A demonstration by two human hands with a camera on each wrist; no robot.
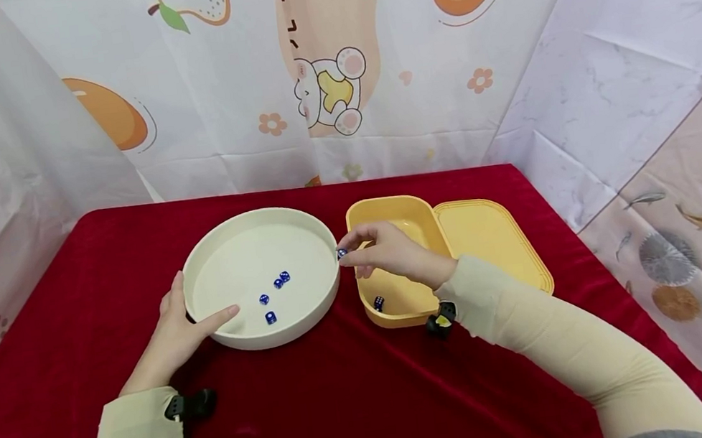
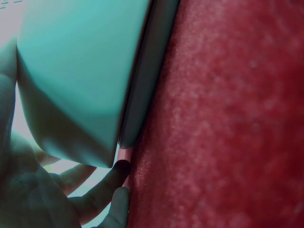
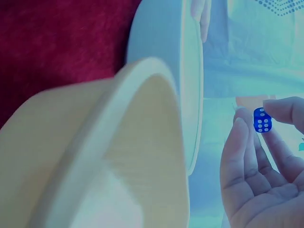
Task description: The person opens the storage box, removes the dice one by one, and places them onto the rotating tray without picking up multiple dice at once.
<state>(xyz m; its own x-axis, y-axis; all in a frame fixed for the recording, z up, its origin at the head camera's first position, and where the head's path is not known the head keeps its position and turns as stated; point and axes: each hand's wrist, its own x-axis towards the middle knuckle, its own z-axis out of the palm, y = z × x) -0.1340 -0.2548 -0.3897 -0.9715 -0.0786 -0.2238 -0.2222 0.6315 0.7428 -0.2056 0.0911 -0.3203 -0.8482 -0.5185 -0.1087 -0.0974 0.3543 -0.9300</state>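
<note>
A round white tray point(image 1: 316, 310) with several blue dice point(image 1: 270, 318) in it lies at the middle left. My left hand point(image 1: 175, 333) holds its near left side, thumb over the rim and fingers along the outer wall; in the left wrist view, fingertips point(image 2: 122, 166) reach the tray's bottom edge. Between thumb and fingers, my right hand point(image 1: 394, 252) pinches a blue die point(image 3: 262, 120) with white dots. That hand is above the left rim of a yellow rectangular box point(image 1: 402, 321), beside the tray. Another dark blue die point(image 1: 379, 303) sits in the box's near left corner.
A flat yellow lid point(image 1: 490, 239) lies to the right of the box. Red cloth point(image 1: 321, 410) covers the table, and a printed curtain point(image 1: 216, 119) hangs behind it. Black straps with small devices point(image 1: 192, 405) are on both wrists.
</note>
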